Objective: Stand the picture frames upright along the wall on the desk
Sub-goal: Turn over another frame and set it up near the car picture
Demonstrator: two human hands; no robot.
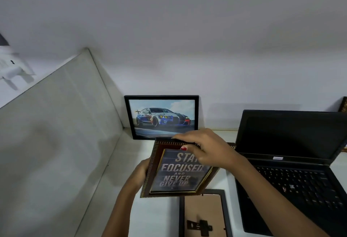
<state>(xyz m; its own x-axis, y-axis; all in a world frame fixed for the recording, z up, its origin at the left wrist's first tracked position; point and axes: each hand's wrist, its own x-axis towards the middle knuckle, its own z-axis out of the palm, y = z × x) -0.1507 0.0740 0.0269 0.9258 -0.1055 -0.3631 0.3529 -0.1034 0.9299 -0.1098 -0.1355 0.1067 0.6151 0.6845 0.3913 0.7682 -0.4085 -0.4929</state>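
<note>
Surface: white desk (159, 216), set into a corner formed by a plain pale wall (187, 39) behind and a grey side panel (56, 133) on the left.

Car picture (161, 117), black frame, stands upright at the back of the desk against the wall, next to the side panel.

Quote frame (178, 171), brown with gold ribbed edging, text "STAY FOCUSED AND NEVER GIVE UP", is held tilted above the desk, just in front of the car picture. Left hand (139, 172) is closed on its left edge; fingers hidden behind the frame. Right hand (204, 147) grips the top edge, thumb on the glass, fingers curled over the back.

A third frame (203, 216), black, lies face down on the desk near the front edge, brown backing and stand clip showing.

Open black laptop (293, 161) sits on the right, screen dark. A bit of another ornate frame (344, 107) shows at the far right by the wall. White object (13, 67) at upper left, blurred; cannot identify.
</note>
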